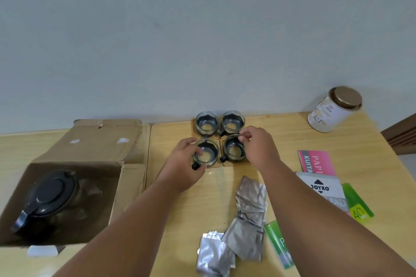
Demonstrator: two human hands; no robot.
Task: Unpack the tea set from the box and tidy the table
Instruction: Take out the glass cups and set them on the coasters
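Observation:
Several glass cups with black holders sit in a cardboard insert (194,127) on the wooden table near the wall. My left hand (183,164) grips the near-left cup (206,153) by its rim and side. My right hand (258,144) pinches the far rim of the near-right cup (234,148). The two far cups (207,122) (232,121) stand untouched. On the left an open cardboard box (94,148) holds a teapot with a black lid (48,195).
Silver foil pouches (245,216) lie on the table below my hands. Paper pads and booklets (324,186) lie to the right, and a green packet (279,243) near the front. A white canister with a gold lid (333,110) stands at the far right.

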